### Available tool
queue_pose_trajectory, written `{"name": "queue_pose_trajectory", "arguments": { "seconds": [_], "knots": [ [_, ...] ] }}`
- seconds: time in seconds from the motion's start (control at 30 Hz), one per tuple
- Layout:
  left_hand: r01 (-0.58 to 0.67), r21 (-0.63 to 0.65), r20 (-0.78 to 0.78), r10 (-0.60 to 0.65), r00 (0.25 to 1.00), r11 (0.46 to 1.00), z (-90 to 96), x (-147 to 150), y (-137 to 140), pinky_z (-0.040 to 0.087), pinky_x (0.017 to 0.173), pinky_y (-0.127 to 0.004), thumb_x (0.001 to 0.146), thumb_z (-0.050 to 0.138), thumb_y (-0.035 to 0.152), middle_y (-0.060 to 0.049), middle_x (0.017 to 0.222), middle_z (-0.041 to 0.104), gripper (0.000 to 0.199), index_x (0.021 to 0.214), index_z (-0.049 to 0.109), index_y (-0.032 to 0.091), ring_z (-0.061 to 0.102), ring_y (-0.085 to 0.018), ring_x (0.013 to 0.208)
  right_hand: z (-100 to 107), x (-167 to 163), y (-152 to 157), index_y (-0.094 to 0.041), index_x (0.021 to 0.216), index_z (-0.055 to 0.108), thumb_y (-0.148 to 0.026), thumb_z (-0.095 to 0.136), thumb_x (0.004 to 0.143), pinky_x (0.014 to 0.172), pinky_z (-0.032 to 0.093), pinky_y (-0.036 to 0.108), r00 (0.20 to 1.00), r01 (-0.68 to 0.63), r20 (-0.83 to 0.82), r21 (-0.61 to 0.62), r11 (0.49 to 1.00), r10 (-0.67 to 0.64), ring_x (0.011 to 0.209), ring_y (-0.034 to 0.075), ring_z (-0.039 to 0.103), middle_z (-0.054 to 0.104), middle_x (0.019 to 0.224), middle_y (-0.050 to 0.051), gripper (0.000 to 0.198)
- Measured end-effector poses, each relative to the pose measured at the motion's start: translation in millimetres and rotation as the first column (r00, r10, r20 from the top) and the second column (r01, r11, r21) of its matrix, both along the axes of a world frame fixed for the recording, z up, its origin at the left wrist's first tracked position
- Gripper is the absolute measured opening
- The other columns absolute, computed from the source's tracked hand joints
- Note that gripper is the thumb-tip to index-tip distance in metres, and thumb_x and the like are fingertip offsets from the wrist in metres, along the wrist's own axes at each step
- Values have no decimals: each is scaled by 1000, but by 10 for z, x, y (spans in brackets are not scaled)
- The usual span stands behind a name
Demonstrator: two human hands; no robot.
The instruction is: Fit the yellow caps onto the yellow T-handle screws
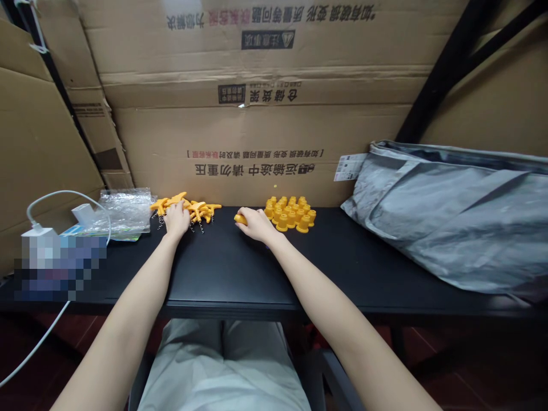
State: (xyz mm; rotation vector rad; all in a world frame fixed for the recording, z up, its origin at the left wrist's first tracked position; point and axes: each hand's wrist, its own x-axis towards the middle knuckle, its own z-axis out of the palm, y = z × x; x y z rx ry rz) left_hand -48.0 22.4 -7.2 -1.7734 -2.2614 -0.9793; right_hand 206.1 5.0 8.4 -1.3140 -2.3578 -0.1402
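Piece (240,219) within right fingers (249,213)

Hands (257,225) on yellow pieces (241,219), apparently.

The trousers (197,365) are pale grey (forearms (139,302) bare).

Free tabletop (331,248) separates yellow cups (291,217) from grey bag (449,222); cardboard (257,128) blocks behind.
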Motion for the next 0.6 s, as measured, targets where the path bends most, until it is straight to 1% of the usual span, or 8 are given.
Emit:
{"name": "queue_pose_trajectory", "arguments": {
  "seconds": [0.1, 0.2, 0.3, 0.43, 0.53, 0.6],
  "knots": [
    [14, -18, -30, -14, 999, 1000, -43, 3, 11, 40, 99, -48, 86, 35, 23, -15, 132, 48, 47, 131, 51, 20, 43, -32, 124, -2, 0, 4, -18, 101, 55, -27, 57, 86, 79, 34, 32, 1000, 3, 7, -8, 1000, -3, 101, 23, 60, 67, 107, 8, 18],
    [6, 1, -38, -6, 999, 1000, -76, 0, 17, 40, 100, -47, 86, 37, 21, -15, 138, 42, 45, 128, 54, 21, 42, -31, 126, 5, -3, 0, -18, 101, 56, -28, 58, 86, 79, 34, 32, 1000, 9, 20, -17, 1000, -8, 100, 23, 60, 67, 106, 8, 18],
    [4, 21, -27, -4, 1000, 1000, -94, -12, 31, 40, 102, -46, 86, 39, 23, -16, 143, 37, 44, 127, 55, 19, 41, -30, 128, 15, -6, -9, -18, 101, 57, -28, 58, 86, 80, 35, 33, 999, 13, 30, -28, 1000, -12, 100, 23, 61, 67, 106, 8, 18],
    [38, -2, -35, -38, 999, 999, -94, -18, 51, 37, 106, -46, 87, 37, 24, -14, 149, 33, 48, 133, 49, 16, 35, -29, 135, 24, -8, -17, -18, 102, 58, -28, 58, 86, 80, 35, 33, 999, 15, 35, -44, 999, -14, 100, 23, 61, 67, 107, 8, 19],
    [63, -52, -28, -65, 998, 997, -87, -7, 60, 30, 112, -46, 88, 34, 25, -12, 151, 33, 52, 138, 42, 14, 30, -25, 139, 24, -6, -17, -18, 102, 58, -28, 57, 87, 81, 36, 33, 999, 16, 35, -47, 999, -14, 99, 23, 61, 67, 106, 8, 19],
    [73, -86, -21, -75, 997, 994, -83, 7, 61, 26, 114, -47, 89, 33, 27, -11, 151, 34, 54, 141, 39, 14, 28, -24, 140, 19, -6, -15, -18, 102, 58, -29, 57, 87, 81, 36, 33, 999, 21, 37, -47, 999, -19, 99, 23, 61, 67, 106, 8, 18]
  ]
}}
